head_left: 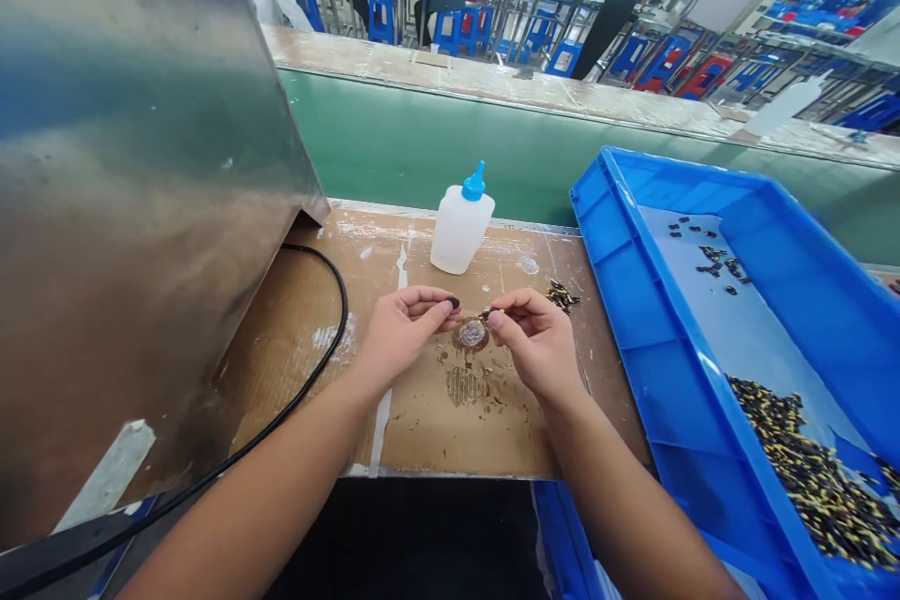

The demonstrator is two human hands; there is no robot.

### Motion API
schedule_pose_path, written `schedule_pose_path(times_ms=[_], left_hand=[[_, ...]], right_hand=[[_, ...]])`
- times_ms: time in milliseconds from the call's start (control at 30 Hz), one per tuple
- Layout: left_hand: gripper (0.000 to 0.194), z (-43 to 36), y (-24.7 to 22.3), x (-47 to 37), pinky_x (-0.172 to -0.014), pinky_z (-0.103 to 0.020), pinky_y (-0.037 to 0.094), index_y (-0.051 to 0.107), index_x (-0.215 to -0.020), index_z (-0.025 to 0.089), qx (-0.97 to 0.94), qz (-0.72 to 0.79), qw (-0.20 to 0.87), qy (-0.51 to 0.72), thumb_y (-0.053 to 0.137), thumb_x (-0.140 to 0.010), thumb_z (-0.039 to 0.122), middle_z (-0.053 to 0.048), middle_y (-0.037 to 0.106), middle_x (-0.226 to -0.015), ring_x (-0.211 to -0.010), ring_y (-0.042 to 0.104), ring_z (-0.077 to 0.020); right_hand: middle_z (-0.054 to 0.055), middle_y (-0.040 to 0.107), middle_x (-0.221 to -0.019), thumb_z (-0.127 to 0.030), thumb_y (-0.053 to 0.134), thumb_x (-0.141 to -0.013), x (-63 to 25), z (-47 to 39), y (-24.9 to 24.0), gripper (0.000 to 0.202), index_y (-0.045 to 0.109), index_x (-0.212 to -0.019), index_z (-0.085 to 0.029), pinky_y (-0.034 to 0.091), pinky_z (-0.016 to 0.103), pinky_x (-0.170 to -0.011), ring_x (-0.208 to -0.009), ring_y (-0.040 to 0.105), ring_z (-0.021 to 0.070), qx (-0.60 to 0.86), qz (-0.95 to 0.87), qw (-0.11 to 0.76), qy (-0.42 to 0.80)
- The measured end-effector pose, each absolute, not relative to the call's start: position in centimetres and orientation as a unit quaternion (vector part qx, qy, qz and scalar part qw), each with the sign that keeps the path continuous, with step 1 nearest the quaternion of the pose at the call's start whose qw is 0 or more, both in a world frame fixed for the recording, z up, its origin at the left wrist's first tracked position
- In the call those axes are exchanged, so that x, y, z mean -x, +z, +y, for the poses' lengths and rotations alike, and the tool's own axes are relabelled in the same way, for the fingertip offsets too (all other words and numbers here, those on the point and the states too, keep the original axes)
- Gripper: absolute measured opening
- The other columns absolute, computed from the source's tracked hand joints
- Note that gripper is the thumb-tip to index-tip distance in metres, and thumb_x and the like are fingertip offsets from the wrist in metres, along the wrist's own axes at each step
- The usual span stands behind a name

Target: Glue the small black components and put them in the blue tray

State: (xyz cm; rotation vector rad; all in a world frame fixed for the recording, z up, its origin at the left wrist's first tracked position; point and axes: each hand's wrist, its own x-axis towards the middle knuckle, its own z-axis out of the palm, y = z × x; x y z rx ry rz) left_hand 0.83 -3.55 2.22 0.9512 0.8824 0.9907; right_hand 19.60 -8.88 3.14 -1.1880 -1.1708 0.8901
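My left hand (402, 330) pinches a small dark oval piece (454, 303) between thumb and fingertips. Close by on the right, my right hand (543, 342) has its thumb and fingers closed on a small black-and-yellow part (487, 313), mostly covered by the fingertips. Between and just below the two hands, a round clear blob of glue-like material (472, 333) lies on the brown cardboard (422, 431). Behind my hands stands an upright translucent squeeze bottle (460, 230) with a blue nozzle cap. Beyond my right fingers is a little pile of black-and-yellow parts (561, 297).
At right, a large blue bin (633, 337) holds a heap of black-and-yellow parts (808, 469) and scattered ones. A metal housing (141, 206) and black cable (337, 328) border the left. Behind runs a green wall (380, 141) with a ledge; people sit farther back.
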Motion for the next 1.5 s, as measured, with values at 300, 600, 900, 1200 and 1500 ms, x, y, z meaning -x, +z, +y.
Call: schedule_pose_path(times_ms=[300, 600, 900, 1200, 1500], left_hand=[[0.012, -4.8, 1.7, -1.3, -0.088, -0.034, 0.070, 0.082, -0.095, 0.017, -0.609, 0.375, 0.484, 0.505, 0.080, -0.091, 0.029, -0.011, 0.085, -0.106, -0.096, 0.083, -0.0232], [0.016, -4.9, 1.9, -0.1, -0.092, -0.030, 0.068, 0.083, -0.100, 0.022, -0.765, 0.301, 0.147, 0.550, 0.080, -0.089, 0.010, -0.007, 0.086, -0.105, -0.098, 0.083, -0.0211], [0.020, -4.7, 2.6, -0.5, -0.083, -0.023, 0.068, 0.083, -0.087, 0.018, -0.451, 0.371, 0.606, 0.539, 0.096, -0.079, 0.031, -0.009, 0.086, -0.095, -0.089, 0.084, -0.0189], [0.030, -4.1, 3.6, -0.7, -0.073, -0.011, 0.064, 0.084, -0.076, 0.018, -0.306, 0.331, 0.749, 0.485, 0.107, -0.061, 0.028, -0.007, 0.085, -0.090, -0.074, 0.080, -0.0109], [0.024, -4.3, 3.5, -0.6, -0.076, -0.013, 0.065, 0.085, -0.076, 0.021, -0.330, 0.298, 0.767, 0.463, 0.105, -0.065, 0.028, -0.005, 0.086, -0.091, -0.074, 0.079, -0.0094]], right_hand=[[0.005, 0.080, -0.095, -0.043, 0.086, -0.091, -18.8, -8.6, 2.2, 0.024, 0.075, -0.099, -0.023, 0.063, 0.026, -0.071, -0.079, 0.075, 0.0156, 0.447, -0.465, 0.610, 0.460], [0.002, 0.077, -0.087, -0.041, 0.093, -0.085, -19.2, -8.5, 2.4, 0.028, 0.074, -0.094, -0.022, 0.069, 0.028, -0.079, -0.096, 0.080, 0.0197, 0.361, -0.386, 0.599, 0.602], [0.002, 0.078, -0.084, -0.040, 0.087, -0.093, -19.6, -8.8, 2.6, 0.021, 0.078, -0.101, -0.022, 0.061, 0.022, -0.061, -0.066, 0.070, 0.0115, 0.378, -0.455, 0.616, 0.520], [0.003, 0.082, -0.099, -0.027, 0.080, -0.098, -19.2, -9.9, 3.4, 0.014, 0.081, -0.112, -0.028, 0.066, 0.029, -0.068, -0.082, 0.078, 0.0171, 0.440, -0.591, 0.612, 0.288], [0.004, 0.084, -0.105, -0.014, 0.077, -0.099, -19.1, -9.8, 3.9, 0.018, 0.080, -0.114, -0.025, 0.069, 0.030, -0.079, -0.089, 0.080, 0.0167, 0.403, -0.691, 0.588, 0.119]])
